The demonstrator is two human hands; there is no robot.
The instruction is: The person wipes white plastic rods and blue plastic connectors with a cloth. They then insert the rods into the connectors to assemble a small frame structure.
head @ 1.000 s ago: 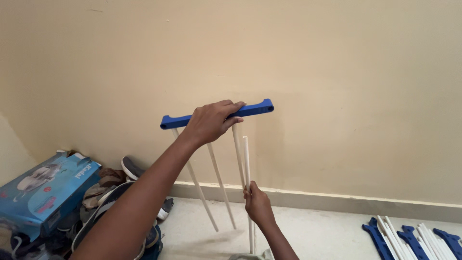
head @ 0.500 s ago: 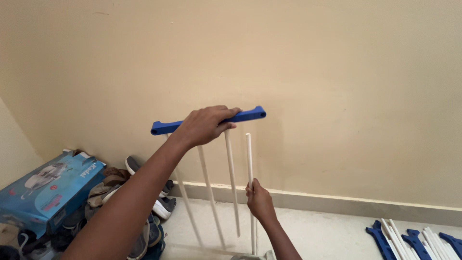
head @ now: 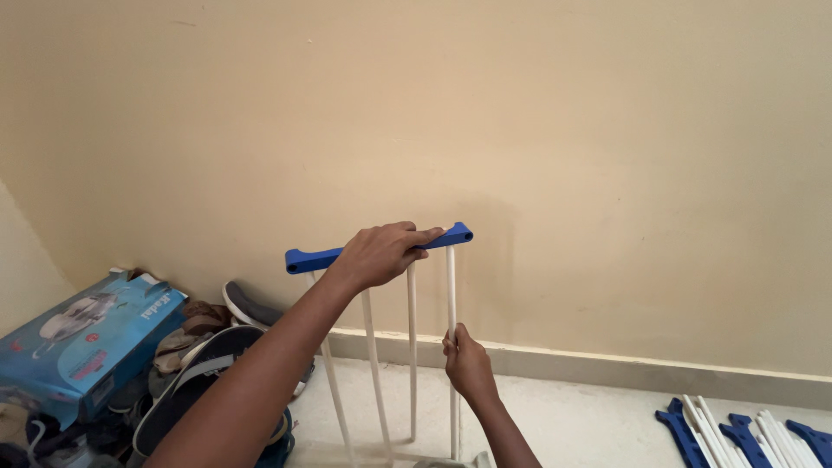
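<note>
My left hand (head: 379, 253) grips a blue plastic bar (head: 305, 258) from above, holding it level in front of the wall. Several thin white rods (head: 371, 347) hang down from the bar. My right hand (head: 467, 365) is wrapped around the rightmost white rod (head: 451, 286), which stands upright with its top end meeting the right end of the bar.
A blue cardboard box (head: 78, 338) and a heap of shoes (head: 221, 347) lie at the lower left by the wall. More blue bars with white rods (head: 745, 429) rest on the floor at the lower right. A cream wall and a skirting (head: 641, 368) run behind.
The blue bar has come down and the loose rod in my right hand, earlier apart below it, now meets the bar's right end. The rods have swung upright.
</note>
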